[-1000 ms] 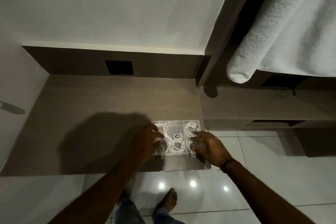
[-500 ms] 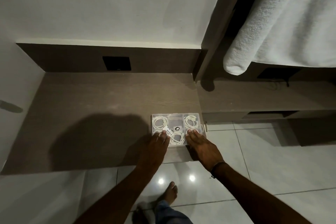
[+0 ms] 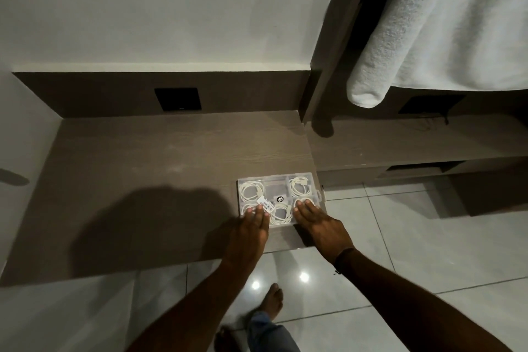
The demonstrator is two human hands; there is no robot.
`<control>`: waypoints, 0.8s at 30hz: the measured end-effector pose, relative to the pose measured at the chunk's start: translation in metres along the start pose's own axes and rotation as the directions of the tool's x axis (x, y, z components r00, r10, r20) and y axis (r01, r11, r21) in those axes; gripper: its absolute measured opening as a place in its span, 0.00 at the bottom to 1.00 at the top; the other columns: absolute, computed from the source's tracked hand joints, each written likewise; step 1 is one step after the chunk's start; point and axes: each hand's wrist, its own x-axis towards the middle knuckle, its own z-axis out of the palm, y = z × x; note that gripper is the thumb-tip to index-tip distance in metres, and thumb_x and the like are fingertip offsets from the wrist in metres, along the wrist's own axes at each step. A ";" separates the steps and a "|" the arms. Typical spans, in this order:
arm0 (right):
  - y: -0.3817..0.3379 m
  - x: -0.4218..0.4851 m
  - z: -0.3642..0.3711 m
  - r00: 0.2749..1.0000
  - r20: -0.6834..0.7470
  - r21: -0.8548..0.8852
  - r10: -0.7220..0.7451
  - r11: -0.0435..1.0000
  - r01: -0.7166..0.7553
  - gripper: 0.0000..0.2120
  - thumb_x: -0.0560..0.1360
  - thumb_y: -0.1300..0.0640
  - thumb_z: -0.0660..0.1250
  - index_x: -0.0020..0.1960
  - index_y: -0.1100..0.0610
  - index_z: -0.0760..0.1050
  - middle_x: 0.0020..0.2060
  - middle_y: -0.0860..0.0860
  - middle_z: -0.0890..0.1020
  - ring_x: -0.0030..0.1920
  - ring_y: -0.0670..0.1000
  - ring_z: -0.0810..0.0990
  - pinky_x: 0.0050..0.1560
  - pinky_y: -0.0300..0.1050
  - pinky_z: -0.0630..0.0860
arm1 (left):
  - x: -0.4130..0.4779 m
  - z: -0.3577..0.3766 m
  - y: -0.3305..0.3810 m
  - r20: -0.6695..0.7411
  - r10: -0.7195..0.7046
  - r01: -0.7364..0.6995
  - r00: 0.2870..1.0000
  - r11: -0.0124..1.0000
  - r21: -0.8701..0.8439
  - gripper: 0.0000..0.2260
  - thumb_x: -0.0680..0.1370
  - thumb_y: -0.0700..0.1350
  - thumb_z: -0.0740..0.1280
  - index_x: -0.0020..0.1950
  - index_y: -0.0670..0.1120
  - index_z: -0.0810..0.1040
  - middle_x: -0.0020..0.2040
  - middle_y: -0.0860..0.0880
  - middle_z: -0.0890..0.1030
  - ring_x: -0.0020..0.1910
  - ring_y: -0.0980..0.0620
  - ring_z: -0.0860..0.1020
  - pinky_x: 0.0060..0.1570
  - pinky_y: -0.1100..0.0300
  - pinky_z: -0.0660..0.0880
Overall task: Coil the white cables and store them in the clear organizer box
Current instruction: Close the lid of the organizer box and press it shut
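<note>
Nearest, a bare foot [image 3: 273, 298] stands on the glossy tiled floor [image 3: 400, 237] below the desk [image 3: 143, 166] edge. Above it, both hands lie flat on the near side of the clear organizer box [image 3: 278, 180]: the left hand [image 3: 251, 233] on its near-left corner, the right hand [image 3: 317, 221] on its near-right, each grip released, fingers extended, grasping nothing. The box sits at the desk's right end, lid closed, white cables [image 3: 298, 184] coiled in its compartments. Beyond the box to the right hangs a white towel [image 3: 428, 37].
</note>
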 end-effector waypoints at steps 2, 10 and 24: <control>-0.005 -0.003 -0.003 0.999 -0.042 -0.020 0.002 1.000 -0.002 0.33 0.74 0.61 0.76 0.77 0.59 0.70 0.76 0.57 0.72 0.74 0.59 0.72 0.56 0.52 0.84 | 0.000 0.002 0.003 -0.010 0.014 -0.014 1.000 1.000 0.011 0.20 0.69 0.42 0.75 0.61 0.44 0.81 0.59 0.43 0.84 0.56 0.44 0.83 0.49 0.55 0.83; -0.006 0.021 -0.002 0.990 -0.131 0.019 0.058 0.998 -0.056 0.35 0.64 0.59 0.84 0.68 0.60 0.79 0.67 0.57 0.81 0.65 0.59 0.82 0.52 0.50 0.85 | 0.027 -0.007 -0.016 -0.078 0.038 -0.039 0.996 0.999 -0.021 0.22 0.63 0.40 0.79 0.57 0.44 0.84 0.56 0.44 0.86 0.52 0.44 0.85 0.47 0.55 0.84; 0.070 0.221 -0.040 0.991 -0.017 0.160 0.134 0.979 -0.130 0.27 0.85 0.48 0.55 0.82 0.51 0.56 0.82 0.50 0.58 0.82 0.52 0.56 0.79 0.50 0.59 | 0.206 -0.026 -0.112 -0.045 0.056 -0.050 0.997 0.992 0.119 0.12 0.70 0.42 0.69 0.51 0.47 0.85 0.54 0.49 0.87 0.47 0.49 0.86 0.36 0.60 0.82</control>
